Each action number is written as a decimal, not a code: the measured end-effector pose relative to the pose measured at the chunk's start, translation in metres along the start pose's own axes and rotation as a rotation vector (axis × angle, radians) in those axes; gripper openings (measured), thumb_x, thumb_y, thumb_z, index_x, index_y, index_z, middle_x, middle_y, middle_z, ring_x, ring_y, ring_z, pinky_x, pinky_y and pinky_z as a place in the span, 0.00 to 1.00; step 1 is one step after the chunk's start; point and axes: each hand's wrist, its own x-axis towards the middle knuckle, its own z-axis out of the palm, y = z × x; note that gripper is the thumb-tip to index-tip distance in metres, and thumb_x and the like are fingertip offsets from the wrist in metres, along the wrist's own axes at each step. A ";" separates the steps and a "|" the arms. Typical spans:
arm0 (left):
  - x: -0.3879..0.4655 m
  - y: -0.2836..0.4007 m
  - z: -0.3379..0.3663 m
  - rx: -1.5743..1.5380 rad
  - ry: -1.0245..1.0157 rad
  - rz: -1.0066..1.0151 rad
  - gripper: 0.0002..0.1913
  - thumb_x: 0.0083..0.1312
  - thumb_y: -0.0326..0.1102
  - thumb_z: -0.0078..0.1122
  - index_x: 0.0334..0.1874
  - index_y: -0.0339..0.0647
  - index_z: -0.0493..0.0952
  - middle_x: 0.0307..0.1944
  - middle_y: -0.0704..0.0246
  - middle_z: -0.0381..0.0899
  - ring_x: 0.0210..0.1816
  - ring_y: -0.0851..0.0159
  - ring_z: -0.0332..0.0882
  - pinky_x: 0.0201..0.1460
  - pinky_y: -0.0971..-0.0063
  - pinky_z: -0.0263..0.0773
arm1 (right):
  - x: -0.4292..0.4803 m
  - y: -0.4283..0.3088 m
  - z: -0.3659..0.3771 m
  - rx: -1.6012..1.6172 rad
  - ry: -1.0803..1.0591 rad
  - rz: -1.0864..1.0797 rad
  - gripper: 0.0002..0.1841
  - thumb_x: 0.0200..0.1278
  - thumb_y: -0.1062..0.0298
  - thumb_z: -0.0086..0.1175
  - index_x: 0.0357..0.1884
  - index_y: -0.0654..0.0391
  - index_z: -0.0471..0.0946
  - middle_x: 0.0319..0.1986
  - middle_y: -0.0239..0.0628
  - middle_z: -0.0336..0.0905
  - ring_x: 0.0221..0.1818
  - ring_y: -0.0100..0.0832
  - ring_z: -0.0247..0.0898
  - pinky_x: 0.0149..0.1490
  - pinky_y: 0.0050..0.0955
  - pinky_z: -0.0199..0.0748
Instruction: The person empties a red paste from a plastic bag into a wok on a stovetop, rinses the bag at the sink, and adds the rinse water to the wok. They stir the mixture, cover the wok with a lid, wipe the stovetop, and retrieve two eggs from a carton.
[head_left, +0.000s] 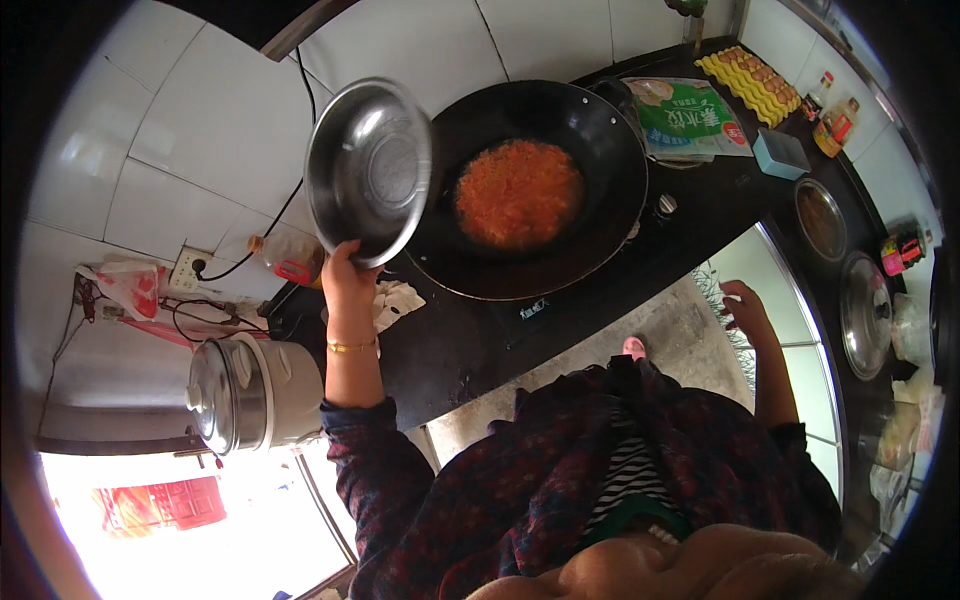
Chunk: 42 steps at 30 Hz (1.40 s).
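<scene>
My left hand (351, 281) grips the near rim of a stainless steel bowl (356, 161), which is tilted up on its side with its inside facing the wok. A wet film shines inside the bowl, but I see no food in it. To the right of the bowl, a large black wok (525, 274) sits on the cooktop. Orange-red chopped food, perhaps tomato, in liquid (517, 193) covers the bottom of the wok. My right hand (742, 309) hangs low at my side, away from the counter, its fingers loosely bent and apart with nothing visible in them.
A rice cooker (292, 390) and an oil bottle (289, 255) stand at the left. By the wok are a control knob (666, 204) and a green food bag (682, 116). Beyond lie an egg tray (750, 79), sauce bottles (836, 127) and a glass lid (866, 315).
</scene>
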 end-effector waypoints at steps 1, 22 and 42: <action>0.001 -0.002 -0.009 -0.219 0.029 -0.133 0.07 0.61 0.27 0.49 0.38 0.32 0.73 0.36 0.58 0.77 0.37 0.55 0.78 0.39 0.62 0.76 | 0.011 -0.010 0.003 -0.197 0.027 -0.186 0.16 0.57 0.75 0.50 0.49 0.57 0.72 0.42 0.41 0.73 0.37 0.35 0.75 0.39 0.32 0.75; 0.004 -0.045 -0.018 -0.357 0.313 -0.113 0.18 0.59 0.27 0.44 0.52 0.33 0.68 0.51 0.55 0.74 0.50 0.48 0.74 0.53 0.48 0.69 | 0.322 -0.235 0.023 -0.154 0.152 -0.573 0.17 0.64 0.71 0.47 0.55 0.57 0.71 0.33 0.41 0.78 0.35 0.32 0.74 0.42 0.31 0.70; 0.001 -0.014 0.014 -0.260 0.338 -0.074 0.19 0.59 0.25 0.45 0.53 0.27 0.66 0.52 0.54 0.72 0.54 0.49 0.72 0.61 0.56 0.68 | 0.309 -0.225 0.033 0.056 0.136 -0.452 0.15 0.60 0.75 0.48 0.50 0.56 0.73 0.31 0.38 0.74 0.29 0.31 0.65 0.33 0.30 0.63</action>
